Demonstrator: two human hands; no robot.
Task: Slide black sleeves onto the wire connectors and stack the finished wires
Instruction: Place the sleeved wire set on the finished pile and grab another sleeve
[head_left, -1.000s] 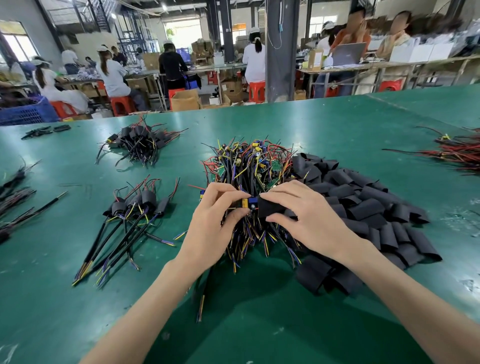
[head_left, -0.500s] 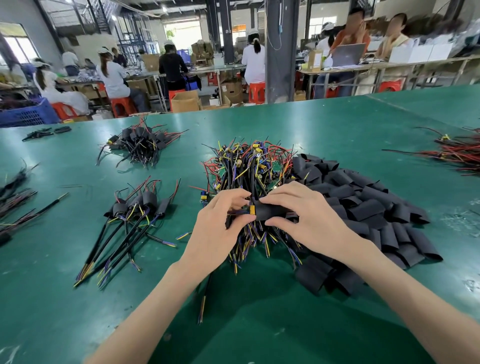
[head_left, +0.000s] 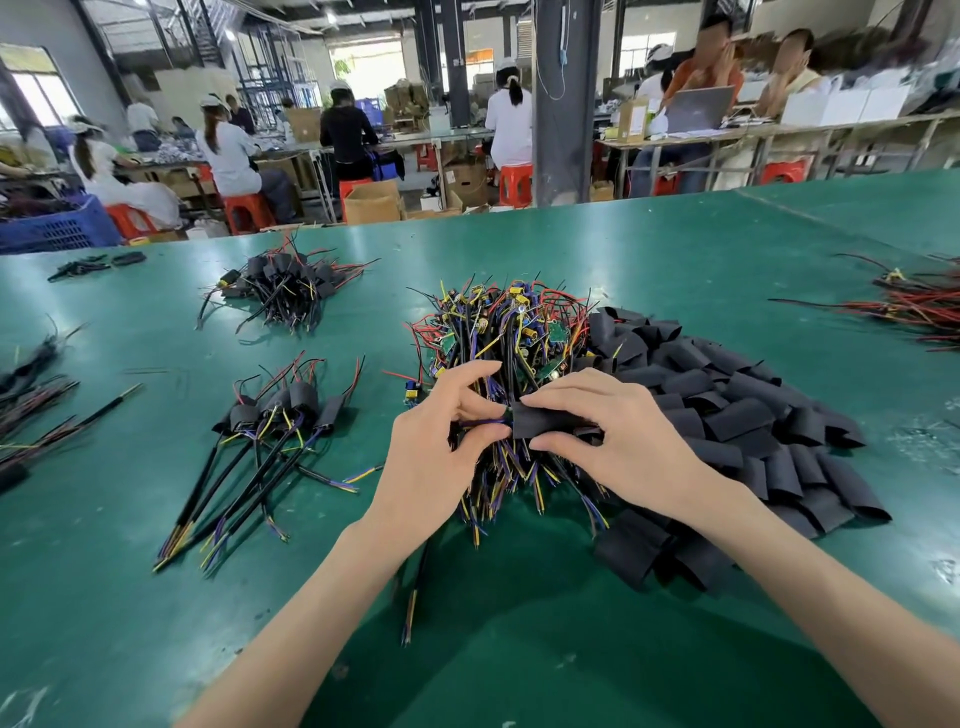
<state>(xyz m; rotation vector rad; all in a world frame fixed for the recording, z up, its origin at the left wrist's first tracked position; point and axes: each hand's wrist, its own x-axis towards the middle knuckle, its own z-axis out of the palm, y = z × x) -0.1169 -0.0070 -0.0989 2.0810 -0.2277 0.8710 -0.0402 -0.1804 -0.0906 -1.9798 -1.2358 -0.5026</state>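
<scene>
I'm in a factory assembly hall: long green worktable (head_left: 675, 249), capped workers (head_left: 228, 150) on red stools (head_left: 249, 210) at benches, cardboard boxes (head_left: 371, 202), steel columns (head_left: 566, 98).

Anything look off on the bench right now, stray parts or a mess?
Mostly orderly. One loose wire lies alone near the table's front, under the left forearm, apart from the finished stack. The sleeve between the left hand and right hand looks straight.

The green table (head_left: 675, 249) carries one heap of loose black sleeves (head_left: 737, 405), one mound of unsleeved wires (head_left: 509, 332), two piles of finished sleeved wires (head_left: 275, 415) (head_left: 285, 286), and two hands (head_left: 436, 452) (head_left: 623, 441).
</scene>
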